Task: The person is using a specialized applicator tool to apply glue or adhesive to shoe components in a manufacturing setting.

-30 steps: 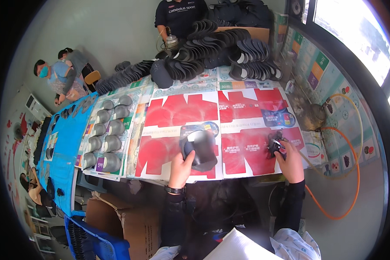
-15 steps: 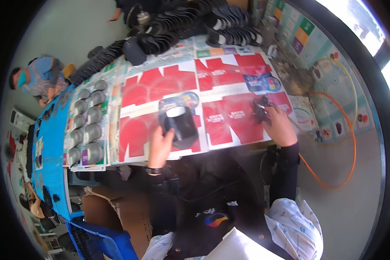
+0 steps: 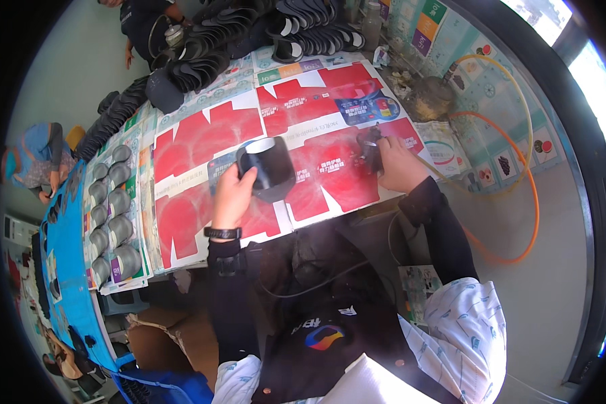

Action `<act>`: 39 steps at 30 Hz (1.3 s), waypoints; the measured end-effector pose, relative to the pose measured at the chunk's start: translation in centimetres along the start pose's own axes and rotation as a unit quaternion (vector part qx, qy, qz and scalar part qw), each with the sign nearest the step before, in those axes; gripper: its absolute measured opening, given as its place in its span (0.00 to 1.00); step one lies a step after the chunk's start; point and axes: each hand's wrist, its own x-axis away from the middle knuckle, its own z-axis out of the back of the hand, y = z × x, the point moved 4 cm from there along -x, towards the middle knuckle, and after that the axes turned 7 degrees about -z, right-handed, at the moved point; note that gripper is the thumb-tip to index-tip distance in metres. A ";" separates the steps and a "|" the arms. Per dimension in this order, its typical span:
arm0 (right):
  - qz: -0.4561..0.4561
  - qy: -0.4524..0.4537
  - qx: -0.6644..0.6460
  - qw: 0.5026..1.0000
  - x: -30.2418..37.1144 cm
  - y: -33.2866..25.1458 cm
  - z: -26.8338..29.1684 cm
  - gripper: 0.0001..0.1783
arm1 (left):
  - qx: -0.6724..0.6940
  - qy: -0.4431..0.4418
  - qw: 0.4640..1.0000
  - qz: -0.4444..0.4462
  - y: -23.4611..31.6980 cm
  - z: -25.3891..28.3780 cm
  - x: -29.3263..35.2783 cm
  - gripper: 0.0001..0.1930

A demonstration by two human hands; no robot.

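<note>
Red printed cardboard [image 3: 232,122] lies on the bench [image 3: 202,101]. Above its middle, the left hand [image 3: 231,195] grips a black curved piece [image 3: 268,176] by the left edge. Above its right part, the right hand [image 3: 398,163] is closed around a small black tool [image 3: 369,147]. Left of the cardboard: two rows of grey curved pieces [image 3: 119,200]; beyond it: stacked dark pieces [image 3: 195,71]; to its right: an orange hose [image 3: 536,215].

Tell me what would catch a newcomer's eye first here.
Bright red-and-white printed sheets fill the middle of the view. Just above them, the left hand holds a glossy black curved piece, while the right hand grips a dark spray gun. An orange hose loops at the right.
</note>
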 end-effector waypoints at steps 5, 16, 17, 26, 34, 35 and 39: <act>-0.028 0.215 -0.035 0.976 1.8 0.3 4.7 0.38 | -0.047 -0.058 0.994 0.082 0.3 -5.1 -3.0 0.14; -0.067 0.184 -0.181 0.964 5.4 -2.1 6.6 0.21 | -0.167 -0.017 0.984 -0.052 -0.2 -7.8 -2.2 0.16; -0.073 0.179 -0.208 0.959 5.6 -2.3 6.5 0.21 | -0.162 -0.006 0.986 -0.042 -0.2 -7.5 -2.0 0.17; -0.111 0.180 -0.276 0.938 6.9 -3.1 6.1 0.11 | -0.166 -0.006 0.985 -0.039 1.9 -7.3 -1.8 0.16; -0.116 0.163 -0.276 0.940 8.2 -2.4 5.8 0.10 | -0.144 -0.013 0.989 -0.042 1.3 -8.2 -1.3 0.17; -0.116 0.163 -0.276 0.940 8.3 -2.3 5.8 0.10 | -0.144 -0.010 0.989 -0.044 1.3 -8.2 -1.3 0.17; -0.132 0.156 -0.281 0.938 8.7 -2.2 6.1 0.10 | -0.119 -0.004 0.992 -0.048 1.5 -8.4 -1.5 0.15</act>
